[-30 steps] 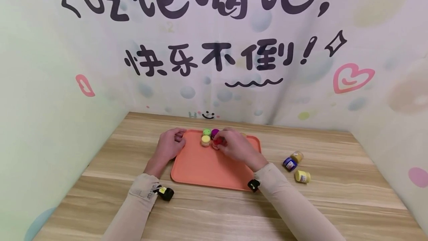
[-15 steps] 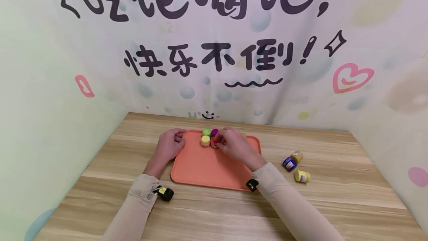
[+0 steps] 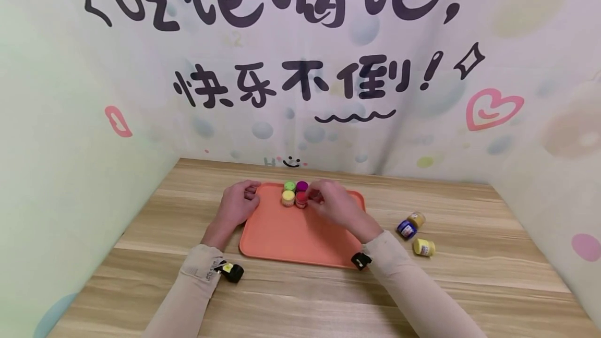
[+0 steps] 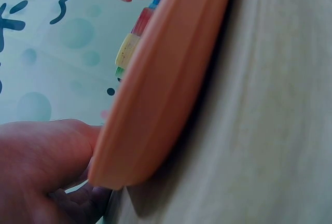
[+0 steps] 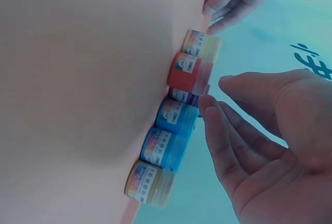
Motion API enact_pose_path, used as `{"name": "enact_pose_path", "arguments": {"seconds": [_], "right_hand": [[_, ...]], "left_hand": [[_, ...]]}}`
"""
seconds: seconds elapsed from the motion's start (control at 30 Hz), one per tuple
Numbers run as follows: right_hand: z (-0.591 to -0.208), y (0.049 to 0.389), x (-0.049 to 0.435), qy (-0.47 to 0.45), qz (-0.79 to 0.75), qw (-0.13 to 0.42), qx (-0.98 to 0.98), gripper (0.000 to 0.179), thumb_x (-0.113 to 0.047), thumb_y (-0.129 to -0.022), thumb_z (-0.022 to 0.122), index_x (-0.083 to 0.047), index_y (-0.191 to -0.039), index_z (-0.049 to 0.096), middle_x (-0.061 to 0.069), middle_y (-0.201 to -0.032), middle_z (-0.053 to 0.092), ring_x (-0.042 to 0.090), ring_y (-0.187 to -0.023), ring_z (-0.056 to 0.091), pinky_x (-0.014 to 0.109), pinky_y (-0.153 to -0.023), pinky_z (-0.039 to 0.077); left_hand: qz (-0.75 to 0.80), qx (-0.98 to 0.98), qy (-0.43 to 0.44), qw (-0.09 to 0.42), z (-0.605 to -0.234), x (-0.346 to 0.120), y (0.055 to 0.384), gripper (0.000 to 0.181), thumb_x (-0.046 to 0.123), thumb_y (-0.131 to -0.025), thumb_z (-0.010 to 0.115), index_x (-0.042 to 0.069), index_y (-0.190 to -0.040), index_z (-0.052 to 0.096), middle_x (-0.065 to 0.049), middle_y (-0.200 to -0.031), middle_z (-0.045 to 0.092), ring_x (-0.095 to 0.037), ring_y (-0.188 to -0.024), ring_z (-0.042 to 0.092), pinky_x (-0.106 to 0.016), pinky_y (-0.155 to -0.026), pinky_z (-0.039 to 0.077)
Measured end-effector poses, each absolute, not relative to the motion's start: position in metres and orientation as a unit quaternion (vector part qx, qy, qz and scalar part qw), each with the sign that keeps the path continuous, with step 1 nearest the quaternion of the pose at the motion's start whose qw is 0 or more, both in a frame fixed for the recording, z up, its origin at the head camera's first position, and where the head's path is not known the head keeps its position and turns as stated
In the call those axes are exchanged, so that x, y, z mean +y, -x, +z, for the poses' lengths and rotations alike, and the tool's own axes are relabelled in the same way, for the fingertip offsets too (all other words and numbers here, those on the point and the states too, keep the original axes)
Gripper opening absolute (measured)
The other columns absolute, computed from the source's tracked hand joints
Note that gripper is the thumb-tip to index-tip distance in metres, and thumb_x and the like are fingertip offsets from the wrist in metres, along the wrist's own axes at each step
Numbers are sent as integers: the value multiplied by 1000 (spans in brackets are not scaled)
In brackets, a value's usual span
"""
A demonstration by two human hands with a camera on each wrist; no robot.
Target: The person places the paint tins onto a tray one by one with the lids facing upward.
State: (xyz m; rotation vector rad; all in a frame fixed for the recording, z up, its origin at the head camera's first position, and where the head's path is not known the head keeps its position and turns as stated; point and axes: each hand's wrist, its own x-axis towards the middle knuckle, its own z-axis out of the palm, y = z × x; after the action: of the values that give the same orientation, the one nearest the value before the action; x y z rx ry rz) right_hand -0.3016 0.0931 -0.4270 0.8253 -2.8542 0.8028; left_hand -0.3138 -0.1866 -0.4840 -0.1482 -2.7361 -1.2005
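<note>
An orange tray (image 3: 291, 236) lies on the table, its far-left corner gripped by my left hand (image 3: 239, 202), thumb at the rim in the left wrist view. Near the tray's far edge, a red paint jar (image 3: 301, 200) stands beside a pale yellow jar (image 3: 288, 198), with green (image 3: 289, 185) and purple (image 3: 302, 186) jars behind. My right hand (image 3: 335, 205) hovers just right of the red jar; thumb and fingers are parted, nothing between them. The right wrist view shows two blue jars (image 5: 177, 115) and a tan jar (image 5: 149, 183) continuing the row, mostly hidden by that hand in the head view.
On the wooden table (image 3: 300, 301), right of the tray, a tan jar (image 3: 417, 219), a dark blue jar (image 3: 407, 230) and a yellow jar (image 3: 424, 248) lie close together. A printed cloth (image 3: 263, 142) hangs behind the table.
The red jar, held in my right hand one second ago, now stands on the tray next to the yellow jar. My right hand has let go and shifted slightly right. The left hand stays put.
</note>
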Motion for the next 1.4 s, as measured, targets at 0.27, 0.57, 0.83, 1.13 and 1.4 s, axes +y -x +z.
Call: {"name": "enact_pose_path", "arguments": {"seconds": [0.27,0.57,0.83,1.13,1.4], "right_hand": [[-421,294,117,-273,264,57,-924,13,-6,-94,83,-5,-106,80,7,-100,80,19,-87,75,37,-81,66],[-421,284,154,-259,261,73,-927,14,-8,-95,82,-5,-109,80,6,-101,81,17,-86,76,38,-80,67],[-421,276,183,-235,276,79,-929,14,-12,-97,80,-5,-109,80,4,-97,80,15,-84,74,39,-78,66],[-422,262,217,-205,284,97,-932,16,-8,-96,80,-7,-111,79,6,-103,80,20,-90,76,41,-77,67],[-421,257,240,-200,277,113,-933,14,-6,-95,80,-7,-110,78,10,-105,81,21,-90,78,39,-75,67]], "left_hand": [[-400,-913,50,70,-484,-180,315,35,8,-100,70,4,-135,74,-16,-122,79,-29,-105,79,-47,-95,65],[-403,-911,48,68,-487,-172,312,36,9,-101,70,4,-136,73,-17,-123,77,-29,-106,78,-47,-95,65],[-391,-918,33,52,-488,-173,311,37,12,-103,68,6,-140,71,-17,-129,75,-30,-110,76,-49,-98,64],[-383,-922,31,39,-485,-176,309,39,14,-104,67,7,-142,69,-17,-129,72,-30,-111,75,-49,-97,64],[-365,-929,30,46,-479,-180,309,38,15,-104,67,8,-141,69,-14,-116,74,-28,-106,73,-49,-95,62]]}}
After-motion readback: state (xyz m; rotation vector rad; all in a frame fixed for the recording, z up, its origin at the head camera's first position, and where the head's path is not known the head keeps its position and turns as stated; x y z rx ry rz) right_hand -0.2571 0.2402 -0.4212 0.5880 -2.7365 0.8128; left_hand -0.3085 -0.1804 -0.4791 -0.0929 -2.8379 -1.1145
